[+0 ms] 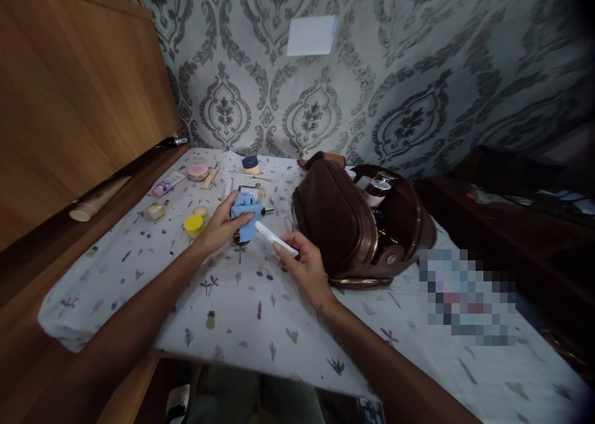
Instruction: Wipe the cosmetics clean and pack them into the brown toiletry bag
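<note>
My left hand [224,224] is closed on a crumpled blue cloth [248,216]. Between the fingers and thumb of my right hand [305,268] is a slim white tube [275,238], tilted, its far end close to the cloth. Whether cloth and tube touch I cannot tell. Just behind the cloth lies a small glittery case [250,191], partly covered by it. A dark thin tip [266,211] shows at the cloth's right side. Left of my left hand sits a yellow-lidded jar [193,226]. To the right stands an unzipped brown leather bag [331,216] with bottles inside.
On the patterned cloth cover [239,325] stand a dark-lidded jar [250,165], a pink round container [198,172], a purple tube [168,184] and a small cream jar [155,211]. A beige tube [100,199] lies on the wooden ledge at left. A blurred-out patch [467,297] is at right.
</note>
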A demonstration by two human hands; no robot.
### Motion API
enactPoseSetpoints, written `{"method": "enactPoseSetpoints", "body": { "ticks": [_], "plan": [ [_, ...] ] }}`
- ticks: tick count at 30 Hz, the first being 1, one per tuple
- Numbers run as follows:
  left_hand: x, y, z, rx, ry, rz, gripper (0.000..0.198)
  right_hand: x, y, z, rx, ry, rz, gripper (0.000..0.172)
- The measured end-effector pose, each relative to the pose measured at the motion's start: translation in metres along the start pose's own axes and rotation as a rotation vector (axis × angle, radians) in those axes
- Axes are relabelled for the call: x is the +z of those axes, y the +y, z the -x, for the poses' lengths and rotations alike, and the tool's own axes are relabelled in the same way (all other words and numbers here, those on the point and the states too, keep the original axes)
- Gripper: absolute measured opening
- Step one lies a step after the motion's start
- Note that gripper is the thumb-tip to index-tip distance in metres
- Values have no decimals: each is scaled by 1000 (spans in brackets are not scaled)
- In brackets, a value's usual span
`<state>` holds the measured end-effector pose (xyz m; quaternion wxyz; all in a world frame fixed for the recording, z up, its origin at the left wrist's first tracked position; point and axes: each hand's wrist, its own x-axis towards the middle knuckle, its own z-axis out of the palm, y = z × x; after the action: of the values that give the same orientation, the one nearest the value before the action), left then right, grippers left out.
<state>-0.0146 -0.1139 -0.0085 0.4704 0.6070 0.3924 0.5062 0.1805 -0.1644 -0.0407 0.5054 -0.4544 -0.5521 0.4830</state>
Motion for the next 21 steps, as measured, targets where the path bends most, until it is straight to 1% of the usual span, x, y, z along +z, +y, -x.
{"method": "enactPoseSetpoints", "body": {
  "ticks": [2,8,10,12,16,18,21],
  "plan": [
    [-2,-3,-1,-2,7,14,37,0,-1,1,14,-18,-15,37],
    [-4,-8,-1,22,18,126,39,0,-7,0,308,-161,-353,44],
    [-4,-8,-1,11,29,158,40,0,-6,0,344,-178,-378,44],
    [-3,-8,-2,-11,51,162,40,0,-4,0,288,-152,-307,43],
    [-4,-9,-3,-43,77,124,34,1,3,-1,49,-36,-75,42],
    [-3,-8,-3,-38,84,121,34,1,4,-1,16,-24,-20,38],
    [-1,-4,-4,-59,109,218,38,1,3,0,57,-76,-26,38]
  ]
}}
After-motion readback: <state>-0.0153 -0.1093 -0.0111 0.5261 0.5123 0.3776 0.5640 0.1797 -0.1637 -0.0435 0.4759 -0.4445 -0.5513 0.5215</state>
